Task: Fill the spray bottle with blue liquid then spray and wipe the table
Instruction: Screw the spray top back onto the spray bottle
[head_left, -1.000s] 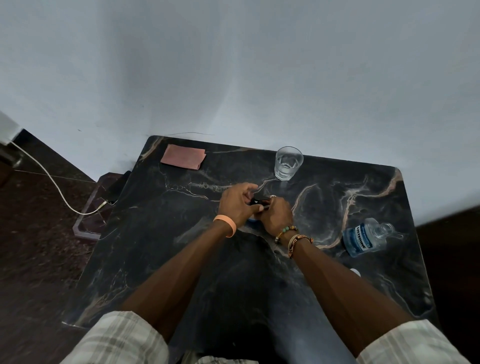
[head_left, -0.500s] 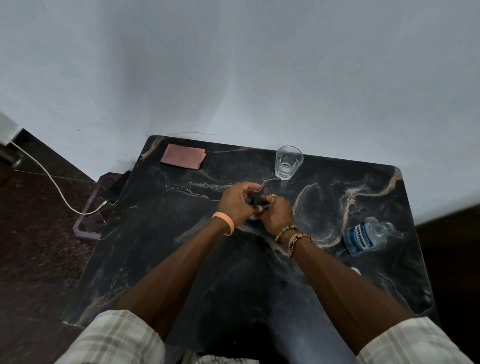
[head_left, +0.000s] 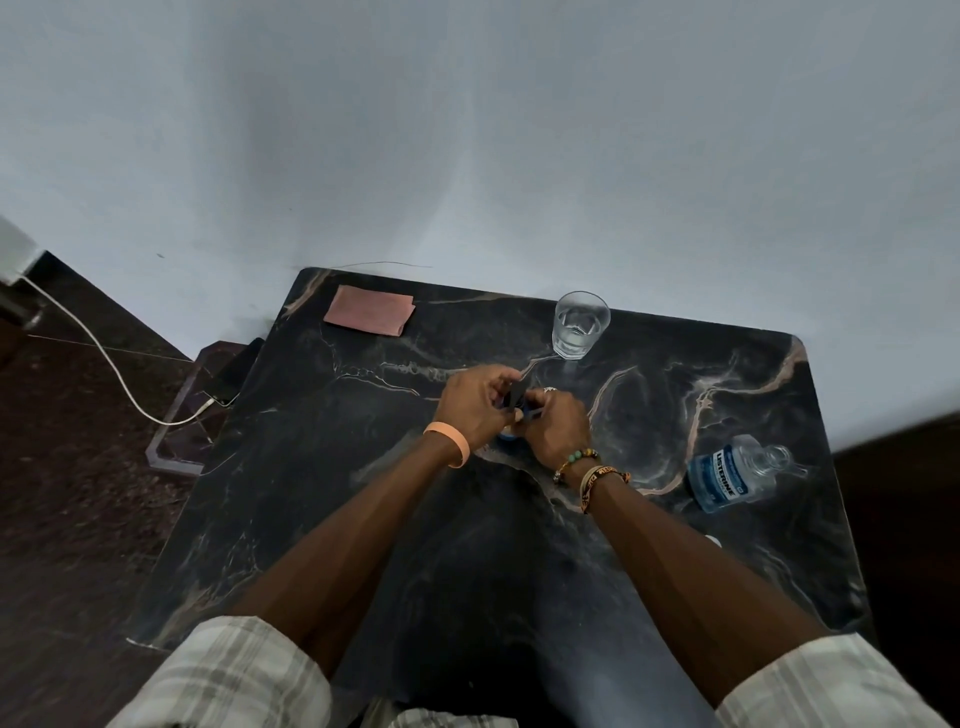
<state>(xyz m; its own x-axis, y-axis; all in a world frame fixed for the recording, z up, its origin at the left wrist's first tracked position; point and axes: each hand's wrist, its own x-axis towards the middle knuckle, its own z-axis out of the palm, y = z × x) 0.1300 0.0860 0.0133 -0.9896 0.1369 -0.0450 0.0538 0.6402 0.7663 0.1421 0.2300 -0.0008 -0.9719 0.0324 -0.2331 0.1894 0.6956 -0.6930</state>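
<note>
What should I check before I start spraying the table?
1. Spray bottle gripped: ok, left hand and right hand both hold it.
2. Spray head tight: cannot tell, the hands hide it.
3. Pink cloth ready: ok, on the table's far left corner.
4. Listerine bottle upright: not ok, lying on its side.
5. Glass out of the way: ok, stands apart behind the hands.

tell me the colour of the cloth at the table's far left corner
The cloth is dusty pink, head view.
</note>
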